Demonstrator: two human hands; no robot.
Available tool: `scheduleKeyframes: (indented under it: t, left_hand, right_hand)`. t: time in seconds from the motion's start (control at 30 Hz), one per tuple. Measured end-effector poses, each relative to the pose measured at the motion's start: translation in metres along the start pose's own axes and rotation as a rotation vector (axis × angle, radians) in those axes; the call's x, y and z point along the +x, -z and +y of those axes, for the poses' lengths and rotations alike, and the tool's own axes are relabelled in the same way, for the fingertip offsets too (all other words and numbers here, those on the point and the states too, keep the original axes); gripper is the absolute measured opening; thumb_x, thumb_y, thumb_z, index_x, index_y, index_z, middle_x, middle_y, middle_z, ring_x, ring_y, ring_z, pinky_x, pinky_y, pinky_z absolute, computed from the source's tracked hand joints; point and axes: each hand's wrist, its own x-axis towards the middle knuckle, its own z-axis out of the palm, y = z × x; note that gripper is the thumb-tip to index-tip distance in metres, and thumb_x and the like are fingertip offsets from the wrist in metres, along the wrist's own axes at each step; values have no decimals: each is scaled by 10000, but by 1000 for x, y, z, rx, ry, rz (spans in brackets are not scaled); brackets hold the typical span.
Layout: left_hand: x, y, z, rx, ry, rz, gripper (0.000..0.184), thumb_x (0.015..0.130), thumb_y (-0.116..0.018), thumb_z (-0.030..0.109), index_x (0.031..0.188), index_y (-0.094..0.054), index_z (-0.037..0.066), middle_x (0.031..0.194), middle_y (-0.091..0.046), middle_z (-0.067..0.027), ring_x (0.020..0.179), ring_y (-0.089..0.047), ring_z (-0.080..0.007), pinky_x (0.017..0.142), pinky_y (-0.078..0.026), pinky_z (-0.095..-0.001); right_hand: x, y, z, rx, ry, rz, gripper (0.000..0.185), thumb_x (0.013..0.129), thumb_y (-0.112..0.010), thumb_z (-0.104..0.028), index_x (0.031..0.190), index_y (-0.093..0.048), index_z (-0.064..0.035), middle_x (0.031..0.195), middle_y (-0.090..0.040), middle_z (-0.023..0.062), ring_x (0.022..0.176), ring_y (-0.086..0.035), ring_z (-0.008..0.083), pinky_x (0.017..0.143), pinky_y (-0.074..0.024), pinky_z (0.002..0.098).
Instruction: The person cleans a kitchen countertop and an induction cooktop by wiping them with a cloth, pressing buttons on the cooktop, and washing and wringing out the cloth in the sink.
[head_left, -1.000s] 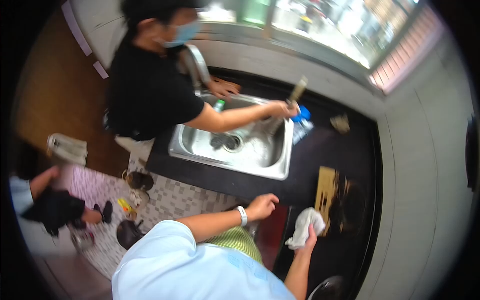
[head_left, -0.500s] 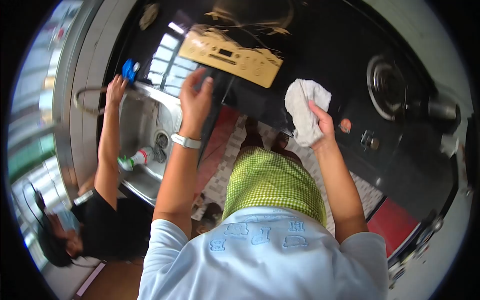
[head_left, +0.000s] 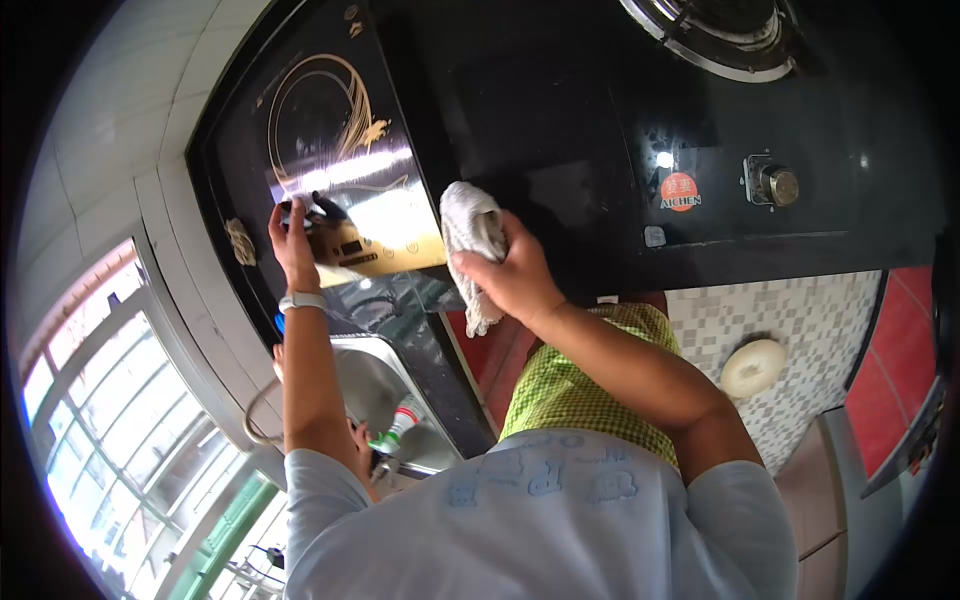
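Observation:
My right hand (head_left: 515, 270) is closed around a crumpled white cloth (head_left: 470, 235), which hangs at the right edge of a black cooktop (head_left: 325, 110) with a gold control panel (head_left: 385, 260). My left hand (head_left: 292, 250), with a white band on its wrist, is at the left end of the panel. Its fingers stretch forward, slightly apart, at the glossy surface. A dark patch (head_left: 328, 208) shows beside the fingertips; I cannot tell whether it is an object or a reflection.
To the right are a gas burner (head_left: 740, 35), a stove knob (head_left: 775, 186) and an orange sticker (head_left: 680, 191). Below left, a steel sink (head_left: 365, 375) holds a bottle (head_left: 400, 420). Another person's hand (head_left: 360, 440) reaches there. A brownish bundle (head_left: 240, 242) lies left of the cooktop.
My view has turned. My left hand has come to the cooktop panel's left end. My right hand has brought the cloth from the stove side to the cooktop's right edge.

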Motion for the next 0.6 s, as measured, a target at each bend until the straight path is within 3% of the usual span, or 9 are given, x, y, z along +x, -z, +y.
scheduleKeyframes:
  t: [0.1,0.13,0.17,0.23,0.33,0.43,0.5,0.6]
  left_hand:
    - [2,-18,-17,284,-249,42,663,786,-702,384,1267,-472,-11,1157,-539,-149,1069,-491,-227,933,-373,-339]
    - [3,-22,-17,271,-292,55,654,784,-704,375,1265,-482,-9,1167,-536,-165,1084,-488,-242,950,-362,-348]
    - [1,-25,-17,265,-330,66,644,783,-706,365,1264,-491,-6,1177,-533,-181,1100,-485,-256,966,-351,-357]
    - [-9,-30,-6,281,-370,42,605,804,-691,325,1278,-486,9,1180,-529,-186,1098,-488,-263,976,-344,-358]
    - [-13,-33,-2,307,-344,53,621,806,-691,328,1311,-461,48,1222,-475,-169,1137,-446,-266,1005,-305,-376]
    - [-19,-34,3,401,-315,78,632,809,-681,353,1341,-438,113,1268,-414,-155,1173,-405,-275,1008,-301,-381]
    - [-20,-33,3,439,-311,102,655,782,-698,390,1346,-437,186,1290,-397,-153,1196,-389,-295,1010,-303,-394]
    - [-19,-30,3,472,-293,111,686,750,-717,425,1340,-444,207,1318,-375,-161,1228,-364,-316,1015,-293,-401]
  right_hand:
    - [7,-8,-7,-335,89,-4,431,703,-692,-182,1066,-529,-16,941,-621,185,871,-619,328,789,-490,359]
    - [9,-13,-5,-434,263,18,428,688,-691,-157,1053,-520,-12,936,-612,203,867,-601,384,766,-499,394]
    - [18,-14,4,-570,559,88,443,669,-683,-121,1059,-505,-10,902,-616,192,822,-609,379,729,-509,408]
    - [29,-16,4,-534,593,75,470,651,-678,-90,1075,-493,-10,876,-615,188,784,-611,380,697,-513,415]
    - [43,-22,-12,-404,351,36,455,673,-668,-84,1084,-487,-8,917,-622,210,867,-627,362,764,-522,406]
    - [88,-35,-32,-370,367,43,478,694,-659,-100,1125,-478,-1,938,-629,218,901,-639,325,805,-518,401]
    - [126,-46,-61,-520,277,30,486,690,-667,-109,1123,-483,10,956,-630,221,897,-639,325,805,-515,390]
    - [196,-58,-82,-606,261,38,527,665,-728,-200,1092,-500,9,963,-633,213,892,-638,332,795,-510,388]
